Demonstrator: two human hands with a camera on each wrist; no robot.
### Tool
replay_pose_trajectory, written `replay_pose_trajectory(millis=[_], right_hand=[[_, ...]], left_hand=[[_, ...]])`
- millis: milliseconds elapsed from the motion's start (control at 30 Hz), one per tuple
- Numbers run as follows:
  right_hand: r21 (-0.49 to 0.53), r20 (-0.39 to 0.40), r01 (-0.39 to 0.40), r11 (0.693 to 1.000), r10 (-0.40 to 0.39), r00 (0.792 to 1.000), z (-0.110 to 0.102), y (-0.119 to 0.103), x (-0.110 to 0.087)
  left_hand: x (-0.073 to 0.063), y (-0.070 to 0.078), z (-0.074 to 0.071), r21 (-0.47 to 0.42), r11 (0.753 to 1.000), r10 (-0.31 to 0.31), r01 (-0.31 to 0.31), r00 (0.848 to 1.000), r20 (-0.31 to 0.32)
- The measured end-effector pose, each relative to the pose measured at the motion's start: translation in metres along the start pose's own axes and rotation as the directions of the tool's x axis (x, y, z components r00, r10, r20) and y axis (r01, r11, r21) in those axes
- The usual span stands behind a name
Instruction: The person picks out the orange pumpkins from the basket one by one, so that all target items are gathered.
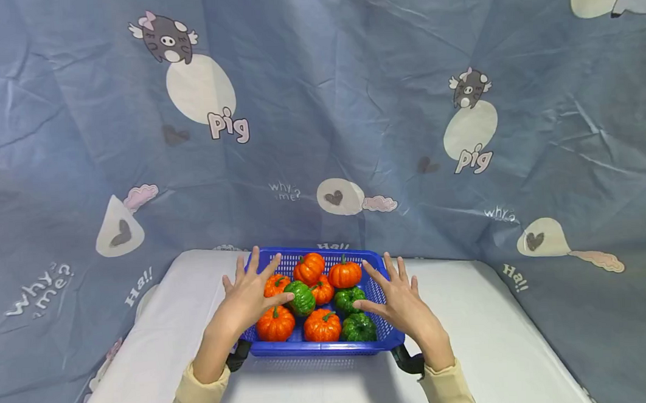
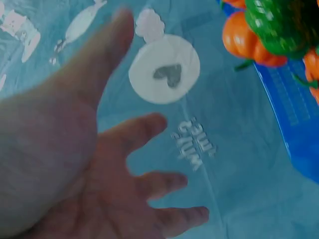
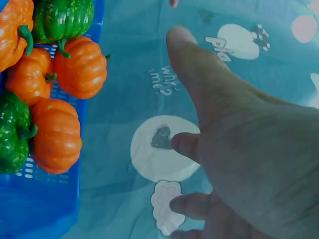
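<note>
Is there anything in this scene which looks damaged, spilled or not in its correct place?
Nothing really stands out. The orange pumpkins and green pumpkins lie inside the blue basket, which sits upright on the white surface; I see no damage or spill. Only the backdrop cloth looks creased.

Pumpkins (image 1: 322, 328) in basket (image 1: 331, 348), basket on table (image 1: 471, 315), backdrop (image 1: 318, 116) behind
</note>
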State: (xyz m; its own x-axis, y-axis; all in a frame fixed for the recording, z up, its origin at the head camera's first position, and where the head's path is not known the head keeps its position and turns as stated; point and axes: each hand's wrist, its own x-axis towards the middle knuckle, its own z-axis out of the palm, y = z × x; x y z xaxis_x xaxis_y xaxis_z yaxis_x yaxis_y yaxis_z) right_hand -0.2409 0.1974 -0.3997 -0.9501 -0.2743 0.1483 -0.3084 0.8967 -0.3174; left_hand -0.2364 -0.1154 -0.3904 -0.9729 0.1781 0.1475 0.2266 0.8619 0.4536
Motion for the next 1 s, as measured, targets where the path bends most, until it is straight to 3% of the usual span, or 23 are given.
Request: replay_pose_trajectory(millis=[200, 333, 533, 767, 867, 1000], right_hand=[[0.021, -0.012, 0.101, 0.995, -0.101, 0.995, -0.002, 0.004, 0.003], [0.034, 0.0, 0.136, 0.99, -0.136, 0.991, 0.003, 0.004, 0.008], [0.07, 0.069, 0.187, 0.98, -0.191, 0.979, 0.011, 0.001, 0.016], [0.089, 0.165, 0.263, 0.961, -0.275, 0.947, 0.017, -0.003, 0.024], [0.103, 0.189, 0.3, 0.948, -0.314, 0.93, 0.016, -0.004, 0.029], [0.17, 0.239, 0.299, 0.939, -0.334, 0.912, 0.017, -0.006, 0.038]], left_hand=[[0.004, -0.026, -0.015, -0.122, 0.992, -0.04, 0.036, 0.999, -0.032], [0.008, -0.047, -0.017, -0.167, 0.982, -0.089, 0.088, 0.996, 0.004], [0.015, -0.075, -0.007, -0.255, 0.957, -0.124, 0.141, 0.989, 0.082], [0.021, -0.092, 0.001, -0.486, 0.847, -0.159, 0.214, 0.975, 0.153], [0.022, -0.1, 0.002, -0.551, 0.802, -0.164, 0.231, 0.972, 0.169], [0.022, -0.107, 0.004, -0.603, 0.759, -0.172, 0.246, 0.969, 0.18]])
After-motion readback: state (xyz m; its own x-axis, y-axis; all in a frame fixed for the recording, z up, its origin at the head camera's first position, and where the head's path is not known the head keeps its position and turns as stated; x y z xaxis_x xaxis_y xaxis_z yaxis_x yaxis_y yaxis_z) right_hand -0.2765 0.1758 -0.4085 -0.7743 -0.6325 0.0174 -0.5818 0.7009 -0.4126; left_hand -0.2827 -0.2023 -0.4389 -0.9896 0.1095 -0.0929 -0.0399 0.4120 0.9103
